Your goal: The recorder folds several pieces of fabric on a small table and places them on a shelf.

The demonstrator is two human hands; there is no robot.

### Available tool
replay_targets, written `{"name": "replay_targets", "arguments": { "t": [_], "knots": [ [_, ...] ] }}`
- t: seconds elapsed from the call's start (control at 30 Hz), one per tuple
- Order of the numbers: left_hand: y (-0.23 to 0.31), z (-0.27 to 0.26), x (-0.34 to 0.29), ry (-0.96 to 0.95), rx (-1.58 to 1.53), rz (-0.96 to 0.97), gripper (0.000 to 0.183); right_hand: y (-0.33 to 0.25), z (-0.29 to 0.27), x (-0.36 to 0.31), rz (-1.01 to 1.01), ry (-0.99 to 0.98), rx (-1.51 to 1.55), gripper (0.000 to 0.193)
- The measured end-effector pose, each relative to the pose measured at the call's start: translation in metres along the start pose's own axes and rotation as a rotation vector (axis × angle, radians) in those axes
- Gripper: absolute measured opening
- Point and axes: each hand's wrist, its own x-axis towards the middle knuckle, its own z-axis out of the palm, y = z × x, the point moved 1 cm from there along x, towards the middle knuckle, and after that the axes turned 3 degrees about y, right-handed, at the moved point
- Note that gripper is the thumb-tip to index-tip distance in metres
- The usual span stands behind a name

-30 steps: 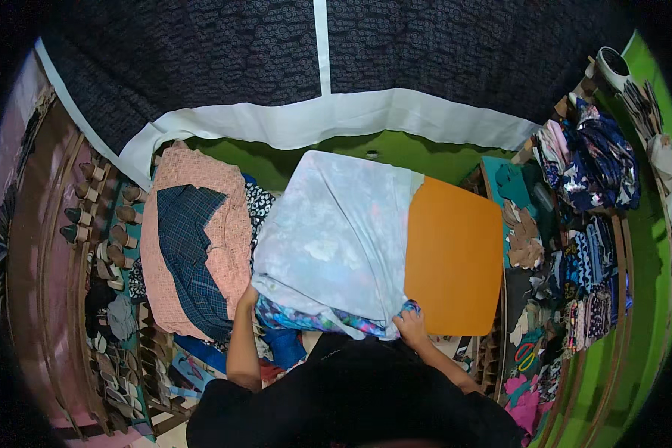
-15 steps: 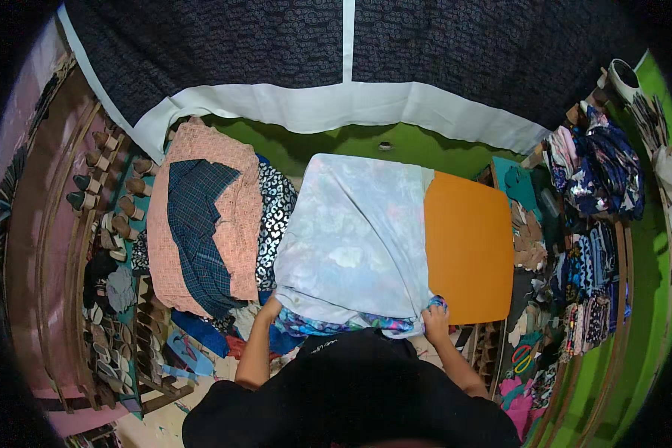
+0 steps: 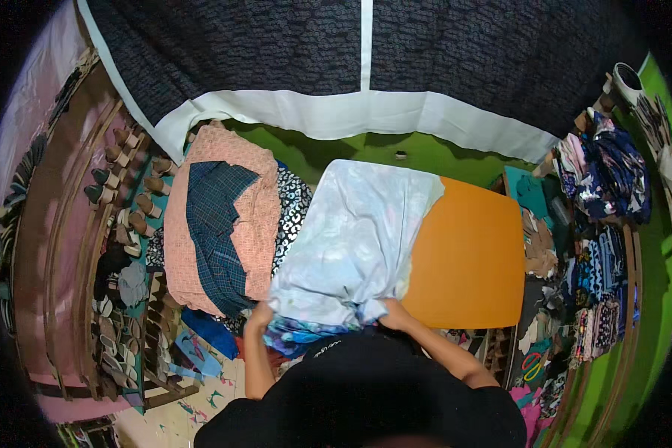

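A pale blue-white mottled cloth (image 3: 343,239) lies over an orange tabletop (image 3: 470,261), rumpled toward its near edge. My left hand (image 3: 259,316) is closed on the near left corner of this cloth. At the near right part of the same cloth, my right hand (image 3: 396,315) is closed too, its fingertips partly hidden by fabric. A brighter blue and purple patterned part of fabric (image 3: 299,334) hangs at the near edge between my hands. Whether it belongs to the same cloth I cannot tell.
Left of the table, a heap carries a peach textured cloth (image 3: 224,149) and a dark plaid cloth (image 3: 216,224). Wooden racks with shoe forms (image 3: 119,358) stand farther left. Folded fabrics (image 3: 605,261) and scissors with coloured handles (image 3: 532,366) are at right. A dark curtain (image 3: 276,52) hangs beyond.
My right hand has moved left with the cloth's near right side, gathering it into folds and baring more orange tabletop. My left hand stays at the left corner. The whole view has shifted slightly.
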Motion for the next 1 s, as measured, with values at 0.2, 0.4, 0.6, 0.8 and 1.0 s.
{"name": "replay_targets", "arguments": {
  "t": [0.2, 0.4, 0.6, 0.8, 1.0],
  "knots": [
    [0.076, -0.080, 0.025, 0.130, -0.365, 0.192, 0.030, -0.071, 0.014, 0.076, -0.249, -0.032, 0.495, 0.019],
    [0.299, -0.068, 0.076, 0.206, -0.533, 0.500, 0.029, -0.078, -0.055, 0.124, -0.199, 0.467, 0.466, 0.024],
    [0.501, 0.041, 0.122, 0.045, -0.661, 0.767, 0.030, -0.052, -0.160, 0.143, -0.242, 0.636, 0.367, 0.035],
    [0.670, 0.136, 0.122, -0.202, -0.979, 1.111, 0.019, -0.047, -0.291, 0.177, -0.199, 0.806, 0.389, 0.036],
    [0.738, 0.165, 0.127, -0.132, -0.781, 1.444, 0.015, -0.002, -0.434, 0.195, -0.181, 1.132, 0.047, 0.029]
  ]
}}
